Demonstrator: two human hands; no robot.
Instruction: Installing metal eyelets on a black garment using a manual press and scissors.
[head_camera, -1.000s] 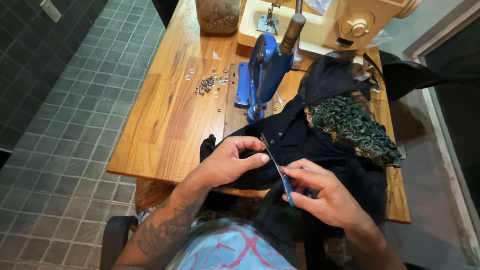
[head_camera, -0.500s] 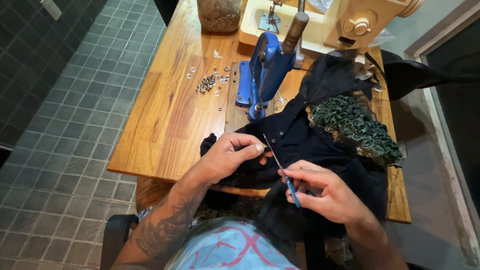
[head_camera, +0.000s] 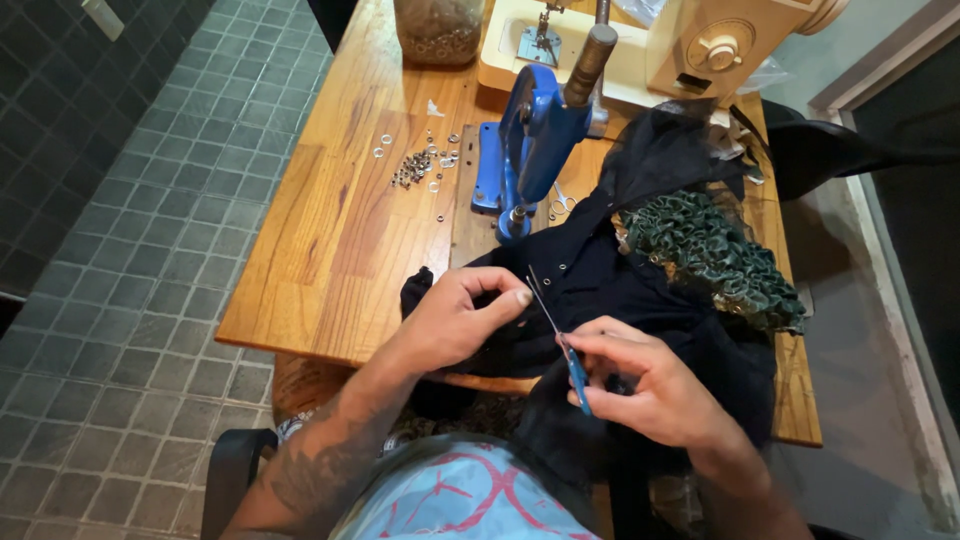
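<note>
Head view, the only one supplied: at lower centre of the frame the left hand (head_camera: 455, 318) is curled, thumb and forefinger pinched on a fold of the black garment (head_camera: 610, 285), which lies over the near edge of the wooden table (head_camera: 330, 230) and falls toward the lap. The right hand (head_camera: 655, 385) is closed around a thin blue-handled pointed tool (head_camera: 560, 335); its metal tip slants up to the left and ends just beside the left fingertips (head_camera: 520, 297). Risk noted: with tip and fingertips this close, a slip or a hard push could prick the pinching fingers, or snag or pierce the cloth away from the intended spot. The dark fabric hides the exact contact point, so misplacement is plausible. Centre top stands a blue hand press (head_camera: 535, 150), with loose metal eyelets (head_camera: 420, 165) scattered to its left; a tug on the garment could sweep them off. Green ruffled trim (head_camera: 715, 260) at right is bunched and could catch.
</note>
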